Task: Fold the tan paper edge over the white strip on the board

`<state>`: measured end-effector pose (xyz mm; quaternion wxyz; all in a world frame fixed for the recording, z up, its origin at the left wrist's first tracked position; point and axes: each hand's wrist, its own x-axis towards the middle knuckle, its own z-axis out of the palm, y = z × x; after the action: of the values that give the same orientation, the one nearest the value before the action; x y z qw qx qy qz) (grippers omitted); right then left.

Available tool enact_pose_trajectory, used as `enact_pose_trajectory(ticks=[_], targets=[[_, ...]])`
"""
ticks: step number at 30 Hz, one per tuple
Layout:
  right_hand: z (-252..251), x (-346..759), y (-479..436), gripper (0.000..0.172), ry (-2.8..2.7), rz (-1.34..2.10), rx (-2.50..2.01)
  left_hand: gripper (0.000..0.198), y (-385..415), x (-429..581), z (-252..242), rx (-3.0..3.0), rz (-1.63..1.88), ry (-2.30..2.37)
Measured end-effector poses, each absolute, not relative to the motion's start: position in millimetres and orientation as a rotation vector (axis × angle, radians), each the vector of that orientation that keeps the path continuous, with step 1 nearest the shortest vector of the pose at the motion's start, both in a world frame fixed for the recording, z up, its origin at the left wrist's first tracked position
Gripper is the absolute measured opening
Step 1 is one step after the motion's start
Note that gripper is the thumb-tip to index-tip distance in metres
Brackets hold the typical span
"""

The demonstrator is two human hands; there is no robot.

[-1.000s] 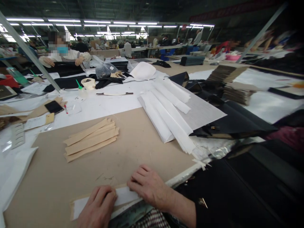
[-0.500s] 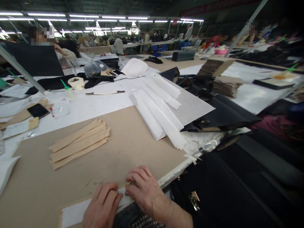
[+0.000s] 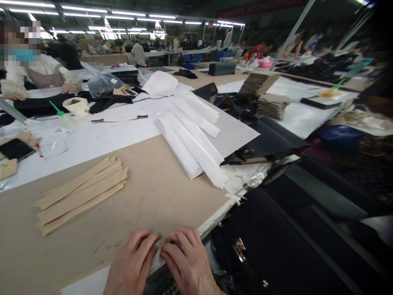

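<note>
At the table's near edge lies a beige strip with a white layer on top. My left hand is closed on it, thumb and fingers pinched at its edge near the right end. Close beside, my right hand pinches the strip's end with bent fingers. The fingertips of both hands almost meet, and the hands hide much of the strip. Further in, a fanned pile of beige strips rests on the brown board.
Long white strips lie on a white sheet at the board's far right. Black bags with metal clasps crowd the right side below the table edge. A phone is at the left. Across the table, a person handles black material.
My view has turned, so the table's things sit further left. My right hand has come closer to my left, and the strip's end now shows as a narrow beige fold between them.
</note>
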<state>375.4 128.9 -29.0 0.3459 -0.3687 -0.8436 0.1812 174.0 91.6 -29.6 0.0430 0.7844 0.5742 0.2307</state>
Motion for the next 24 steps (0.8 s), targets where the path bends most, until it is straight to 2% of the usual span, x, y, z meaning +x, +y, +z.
enact_pose_trajectory(ticks=[8, 12, 19, 24], targets=[[-27.6, 376.4, 130.8, 0.007, -2.189, 0.500, -0.966, 0.039, 90.4, 169.4, -38.0, 2.872, 0.432, 1.611], [-26.9, 377.1, 131.4, 0.009, -2.170, 0.529, -0.946, 0.042, 82.3, 177.2, -37.3, 3.046, 0.378, 1.727], [-31.6, 376.2, 126.5, 0.041, -2.347, 0.365, -0.789, 0.042, 80.7, 169.3, -43.4, 3.033, 0.453, 1.622], [-31.3, 382.3, 122.6, 0.045, -2.509, 0.252, -0.759, 0.035, 67.3, 142.8, -39.8, 3.030, 0.457, 1.588]])
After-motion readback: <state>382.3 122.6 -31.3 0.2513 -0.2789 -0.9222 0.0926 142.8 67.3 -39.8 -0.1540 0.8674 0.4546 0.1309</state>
